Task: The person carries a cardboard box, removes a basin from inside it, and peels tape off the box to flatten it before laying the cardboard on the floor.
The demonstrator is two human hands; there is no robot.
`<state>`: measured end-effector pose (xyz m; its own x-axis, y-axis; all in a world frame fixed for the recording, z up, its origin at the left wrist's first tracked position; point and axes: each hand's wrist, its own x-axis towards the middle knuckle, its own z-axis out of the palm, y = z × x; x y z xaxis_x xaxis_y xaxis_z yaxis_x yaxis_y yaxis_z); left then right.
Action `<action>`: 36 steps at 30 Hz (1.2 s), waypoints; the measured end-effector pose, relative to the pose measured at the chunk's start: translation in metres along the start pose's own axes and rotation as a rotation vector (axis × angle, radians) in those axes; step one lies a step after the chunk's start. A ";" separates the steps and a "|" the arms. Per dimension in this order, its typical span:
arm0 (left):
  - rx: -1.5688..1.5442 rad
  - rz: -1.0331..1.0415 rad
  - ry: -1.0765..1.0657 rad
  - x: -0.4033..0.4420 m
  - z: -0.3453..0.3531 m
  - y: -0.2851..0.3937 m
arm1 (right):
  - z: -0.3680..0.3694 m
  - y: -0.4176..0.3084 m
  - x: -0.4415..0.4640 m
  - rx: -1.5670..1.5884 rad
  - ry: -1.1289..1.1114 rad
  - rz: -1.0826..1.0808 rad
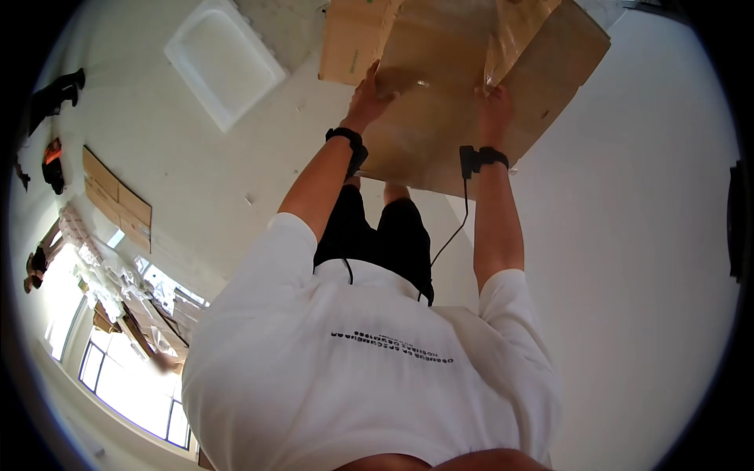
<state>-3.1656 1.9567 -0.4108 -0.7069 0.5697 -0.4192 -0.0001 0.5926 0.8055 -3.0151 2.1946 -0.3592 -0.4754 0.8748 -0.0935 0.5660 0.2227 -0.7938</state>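
Observation:
A large brown cardboard box, partly flattened, is held out in front of my body at the top of the view. My left hand grips it near its left edge, the thumb lying on the panel and the fingers reaching up along the edge. On the other side, my right hand is closed on the cardboard by a fold where shiny clear tape runs. Part of its fingers is hidden. Black straps circle both wrists, and a cable hangs from a small black device at the right one.
A white shallow tray lies on the pale floor at the upper left. Flattened cardboard rests further left, near dark and orange items. Plastic wrapping and boards are heaped by the window. A plain white wall fills the right.

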 end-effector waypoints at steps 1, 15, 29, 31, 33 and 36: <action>-0.022 -0.025 -0.016 -0.003 0.002 -0.003 | 0.003 -0.002 -0.002 -0.085 0.020 -0.024; 0.284 0.183 0.264 -0.045 0.014 0.039 | 0.010 0.019 -0.013 -0.366 0.152 -0.132; 1.149 0.867 0.064 -0.005 0.088 0.053 | -0.007 0.029 -0.003 -0.261 -0.180 -0.054; 1.130 0.826 0.047 -0.002 0.091 0.059 | -0.007 0.028 -0.001 -0.176 -0.182 -0.030; 1.182 0.802 0.052 -0.005 0.094 0.063 | -0.011 0.029 -0.005 -0.130 -0.186 0.003; 1.247 0.803 0.053 0.004 0.084 0.072 | -0.008 0.026 -0.005 -0.015 -0.186 0.080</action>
<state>-3.1087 2.0495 -0.3899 -0.2483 0.9686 -0.0095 0.9663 0.2469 -0.0730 -2.9926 2.1999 -0.3745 -0.5441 0.7955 -0.2667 0.6161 0.1630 -0.7707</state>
